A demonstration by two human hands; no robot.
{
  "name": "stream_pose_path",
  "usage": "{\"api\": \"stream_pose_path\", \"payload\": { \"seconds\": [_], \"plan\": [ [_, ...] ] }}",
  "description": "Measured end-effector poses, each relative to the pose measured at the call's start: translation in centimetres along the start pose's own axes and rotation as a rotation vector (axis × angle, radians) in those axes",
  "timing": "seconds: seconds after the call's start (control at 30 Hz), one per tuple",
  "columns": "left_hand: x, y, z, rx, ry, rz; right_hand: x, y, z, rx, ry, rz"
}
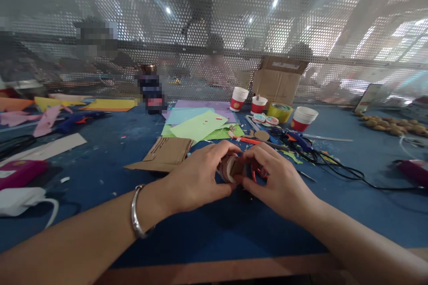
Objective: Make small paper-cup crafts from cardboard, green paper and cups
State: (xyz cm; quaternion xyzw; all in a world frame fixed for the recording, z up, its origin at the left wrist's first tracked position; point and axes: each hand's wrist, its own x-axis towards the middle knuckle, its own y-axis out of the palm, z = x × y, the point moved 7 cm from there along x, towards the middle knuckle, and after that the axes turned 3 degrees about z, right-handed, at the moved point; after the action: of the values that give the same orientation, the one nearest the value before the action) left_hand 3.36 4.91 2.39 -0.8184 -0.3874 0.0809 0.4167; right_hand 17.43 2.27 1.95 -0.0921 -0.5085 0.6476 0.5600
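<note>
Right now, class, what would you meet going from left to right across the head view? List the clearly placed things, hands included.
Charger → blue glue gun → cardboard → left hand → round piece → right hand → brown lumps.

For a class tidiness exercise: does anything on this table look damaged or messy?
Yes. Green scraps lie strewn beside a blue glue gun, like uncollected offcuts. The cardboard piece by the left hand has striped marks, perhaps where its surface was torn.

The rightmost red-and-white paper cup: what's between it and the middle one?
A yellow tape roll stands between the middle cup and the rightmost cup, seen in the head view.
</note>
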Motion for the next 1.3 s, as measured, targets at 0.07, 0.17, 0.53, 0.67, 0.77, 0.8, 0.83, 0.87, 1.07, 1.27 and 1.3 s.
{"api": "stream_pose_path", "payload": {
  "seconds": [0.07, 0.17, 0.53, 0.67, 0.77, 0.8, 0.83, 0.87, 1.07, 1.27, 1.3],
  "plan": [
    [0.0, 0.1, 0.2, 0.008, -0.018, -0.002, 0.0, 0.1, -0.2, 0.050, 0.033, 0.005],
    [0.0, -0.1, 0.5, 0.032, -0.050, -0.024, -0.2, -0.6, -0.6, 0.155, 0.049, -0.080],
    [-0.2, -1.3, -0.7, 0.223, 0.085, -0.191, -0.3, -1.1, 0.9, 0.112, -0.106, -0.051],
    [-0.3, -1.0, -1.0, 0.238, 0.149, -0.189, -0.1, -0.4, 1.0, 0.153, -0.105, -0.007],
    [-0.3, -0.8, -0.9, 0.238, 0.167, -0.178, -0.2, -0.1, 0.9, 0.179, -0.095, 0.012],
    [-0.3, -0.8, -0.8, 0.236, 0.165, -0.174, -0.2, 0.0, 0.9, 0.185, -0.091, 0.013],
    [-0.3, -0.7, -0.7, 0.234, 0.162, -0.172, -0.3, 0.0, 0.8, 0.188, -0.088, 0.013],
    [-0.3, -0.7, -0.6, 0.233, 0.157, -0.170, -0.4, 0.0, 0.8, 0.186, -0.087, 0.013],
    [-0.2, -1.0, -0.5, 0.270, 0.083, -0.112, -0.2, -0.2, 0.8, 0.177, -0.053, 0.011],
    [-0.2, -3.5, 1.9, 0.180, -0.091, -0.123, 0.0, -0.9, 0.4, 0.190, 0.018, 0.001],
    [-0.1, -3.8, 2.6, 0.099, -0.109, -0.127, 0.0, -0.7, 0.5, 0.177, 0.003, 0.021]
  ]
}}
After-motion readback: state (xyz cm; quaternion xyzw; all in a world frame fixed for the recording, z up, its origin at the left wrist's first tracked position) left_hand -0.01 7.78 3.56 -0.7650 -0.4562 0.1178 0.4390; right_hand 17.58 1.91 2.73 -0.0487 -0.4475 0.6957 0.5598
